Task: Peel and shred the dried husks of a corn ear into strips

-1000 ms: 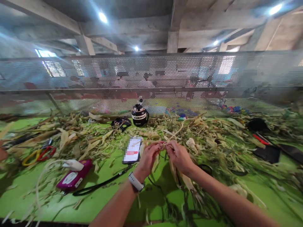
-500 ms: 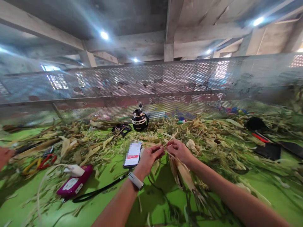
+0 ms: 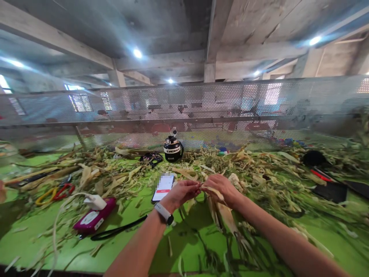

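My left hand [image 3: 184, 193], with a light-strapped watch [image 3: 163, 212] on its wrist, is closed in a pinch over the middle of the green table. Its fingertips meet those of my right hand [image 3: 221, 188], and what they pinch is too small to make out. My right hand is closed on a bundle of dried corn husk [image 3: 227, 219], which hangs below its fingers in pale, frayed strips. Just left of my left hand lies a phone [image 3: 163, 188] with its screen lit. Behind my hands more dry husk is strewn about.
A purple power strip [image 3: 95, 217] with a white plug [image 3: 95, 202], scissors [image 3: 65, 191] and a black strap [image 3: 121, 229] lie to the left. A black bottle [image 3: 172, 149] stands behind, before a perforated metal screen [image 3: 230, 100]. Another person's hand [image 3: 2, 192] shows at the left edge.
My left hand has turned, so the watch face shows more. The right hand's fingers have folded down over the husk. The whole view has shifted slightly.
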{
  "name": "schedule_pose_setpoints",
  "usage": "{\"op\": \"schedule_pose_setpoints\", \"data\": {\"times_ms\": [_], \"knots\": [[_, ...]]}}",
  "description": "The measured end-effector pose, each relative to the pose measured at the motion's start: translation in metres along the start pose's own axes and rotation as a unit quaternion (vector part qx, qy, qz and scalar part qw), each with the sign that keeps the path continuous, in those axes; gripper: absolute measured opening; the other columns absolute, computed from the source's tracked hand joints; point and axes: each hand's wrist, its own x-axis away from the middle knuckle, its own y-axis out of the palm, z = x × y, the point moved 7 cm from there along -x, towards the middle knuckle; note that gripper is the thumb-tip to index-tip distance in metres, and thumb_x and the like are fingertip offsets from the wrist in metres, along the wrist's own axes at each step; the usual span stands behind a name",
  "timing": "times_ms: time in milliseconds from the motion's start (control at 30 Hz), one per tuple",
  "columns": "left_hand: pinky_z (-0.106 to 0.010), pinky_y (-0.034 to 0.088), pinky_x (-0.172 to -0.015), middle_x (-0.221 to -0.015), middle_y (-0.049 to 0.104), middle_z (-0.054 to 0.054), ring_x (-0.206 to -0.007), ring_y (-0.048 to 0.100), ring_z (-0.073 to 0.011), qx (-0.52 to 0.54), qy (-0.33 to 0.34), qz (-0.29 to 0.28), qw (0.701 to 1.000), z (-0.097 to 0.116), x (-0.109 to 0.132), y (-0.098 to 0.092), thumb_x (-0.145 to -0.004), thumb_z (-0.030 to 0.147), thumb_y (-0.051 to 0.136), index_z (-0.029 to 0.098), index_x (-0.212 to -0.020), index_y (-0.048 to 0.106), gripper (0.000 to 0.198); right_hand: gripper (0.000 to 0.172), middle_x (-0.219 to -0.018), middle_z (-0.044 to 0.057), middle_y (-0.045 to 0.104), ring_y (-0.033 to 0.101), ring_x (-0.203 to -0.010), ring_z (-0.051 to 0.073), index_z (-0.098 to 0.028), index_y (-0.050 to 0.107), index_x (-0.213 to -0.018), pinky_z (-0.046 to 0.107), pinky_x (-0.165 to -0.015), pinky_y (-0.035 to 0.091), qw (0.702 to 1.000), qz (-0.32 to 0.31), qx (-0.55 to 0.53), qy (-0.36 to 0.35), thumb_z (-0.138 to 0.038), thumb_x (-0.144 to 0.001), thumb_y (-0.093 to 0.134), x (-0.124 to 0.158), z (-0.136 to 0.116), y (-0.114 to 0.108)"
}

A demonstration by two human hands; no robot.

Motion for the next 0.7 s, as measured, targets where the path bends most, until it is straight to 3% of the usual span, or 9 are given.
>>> {"op": "schedule_pose_setpoints", "data": {"times_ms": [233, 400, 500, 567, 700], "knots": [[-0.023, 0.039, -0.060, -0.066, 0.062, -0.002, -0.061, 0.048, -0.0101, -0.199, 0.146, -0.036, 0.969, 0.015, 0.004, 0.019, -0.060, 0.042, 0.075, 0.013, -0.075, 0.071, 0.032, 0.038, -0.060, 0.001, 0.056, 0.052, -0.055, 0.014, -0.020, 0.058, -0.074, 0.024, -0.054, 0.033, 0.982, 0.051, -0.036, 0.180, -0.039, -0.094, 0.033, 0.007, 0.024, 0.012], [-0.024, 0.039, -0.061, -0.067, 0.059, -0.001, -0.063, 0.046, -0.0117, -0.324, 0.187, -0.058, 0.926, 0.018, 0.003, 0.023, -0.074, 0.037, 0.061, 0.014, -0.075, 0.066, 0.024, 0.032, -0.056, -0.002, 0.052, 0.047, -0.050, 0.011, -0.020, 0.053, -0.071, 0.021, -0.051, 0.031, 0.948, 0.079, -0.132, 0.280, -0.042, -0.090, 0.040, 0.013, 0.031, 0.018], [-0.023, 0.038, -0.060, -0.062, 0.054, 0.001, -0.061, 0.043, -0.0106, -0.386, 0.195, -0.070, 0.899, 0.020, 0.006, 0.025, -0.077, 0.031, 0.057, 0.014, -0.068, 0.063, 0.020, 0.028, -0.054, -0.003, 0.052, 0.047, -0.050, 0.012, -0.020, 0.053, -0.071, 0.021, -0.051, 0.032, 0.938, 0.073, -0.161, 0.299, -0.040, -0.088, 0.043, 0.014, 0.031, 0.022], [-0.023, 0.038, -0.061, -0.065, 0.055, 0.000, -0.062, 0.043, -0.0108, -0.388, 0.197, -0.067, 0.898, 0.022, 0.008, 0.026, -0.077, 0.029, 0.056, 0.014, -0.070, 0.063, 0.018, 0.027, -0.057, -0.002, 0.055, 0.050, -0.052, 0.013, -0.021, 0.053, -0.071, 0.021, -0.053, 0.035, 0.930, 0.081, -0.191, 0.302, -0.040, -0.087, 0.044, 0.014, 0.033, 0.023], [-0.025, 0.042, -0.064, -0.077, 0.061, -0.004, -0.068, 0.049, -0.0129, -0.325, 0.183, -0.039, 0.927, 0.017, 0.004, 0.024, -0.079, 0.029, 0.053, 0.014, -0.088, 0.064, 0.021, 0.026, -0.065, 0.000, 0.059, 0.056, -0.059, 0.014, -0.020, 0.052, -0.074, 0.023, -0.058, 0.040, 0.914, 0.122, -0.232, 0.310, -0.041, -0.086, 0.044, 0.014, 0.039, 0.024]]}}
